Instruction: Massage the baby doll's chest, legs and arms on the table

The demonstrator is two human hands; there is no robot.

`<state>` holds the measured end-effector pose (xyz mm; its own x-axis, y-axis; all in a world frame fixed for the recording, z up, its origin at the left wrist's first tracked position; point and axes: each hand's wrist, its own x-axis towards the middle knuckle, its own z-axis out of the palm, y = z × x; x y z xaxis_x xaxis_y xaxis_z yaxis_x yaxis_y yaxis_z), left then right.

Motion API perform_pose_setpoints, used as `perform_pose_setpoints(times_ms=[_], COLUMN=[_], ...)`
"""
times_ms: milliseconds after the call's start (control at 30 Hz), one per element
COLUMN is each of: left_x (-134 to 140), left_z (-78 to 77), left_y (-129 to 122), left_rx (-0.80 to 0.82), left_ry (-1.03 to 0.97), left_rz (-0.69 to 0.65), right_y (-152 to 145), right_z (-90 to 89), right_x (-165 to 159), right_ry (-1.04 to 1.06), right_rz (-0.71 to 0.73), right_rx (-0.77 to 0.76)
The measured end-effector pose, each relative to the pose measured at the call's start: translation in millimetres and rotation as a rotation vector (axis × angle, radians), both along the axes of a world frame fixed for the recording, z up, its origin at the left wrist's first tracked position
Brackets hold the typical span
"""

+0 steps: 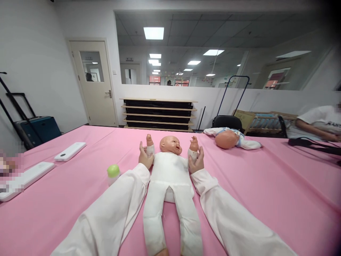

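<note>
A baby doll (171,169) with a white cloth body lies on its back on the pink-covered table (239,213), its head at the far end and its legs toward me. My left hand (145,156) is closed around the doll's arm on the left, below its raised plastic hand. On the other side, my right hand (196,163) grips the doll's other arm in the same way. Both doll arms point up beside its head, which is turned to the right. Some of my fingers are hidden behind the arms.
A green-capped bottle (113,172) stands left of my left forearm. Two white devices (70,152) lie farther left. A second doll (227,138) in white clothes lies at the back right, near a black chair (227,122). At the far right sits a person (317,122) beside a black strap (314,144).
</note>
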<state>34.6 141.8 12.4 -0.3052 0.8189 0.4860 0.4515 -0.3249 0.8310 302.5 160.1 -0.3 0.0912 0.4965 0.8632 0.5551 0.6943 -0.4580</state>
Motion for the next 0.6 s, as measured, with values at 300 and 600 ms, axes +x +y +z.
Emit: perform_pose_setpoints(times_ms=[300, 600], left_x=[-53.6, -67.9], left_z=[-17.2, -17.3], left_y=[-61.8, -77.9], left_rx=[0.248, 0.189], left_ry=[0.407, 0.517], left_rz=[-0.459, -0.569], right_y=[-84.4, -90.4], right_z=[-6.2, 7.8], right_x=[23.3, 50.0], right_ry=[-0.576, -0.521], right_rz=[-0.128, 0.629], right_rx=[0.217, -0.197])
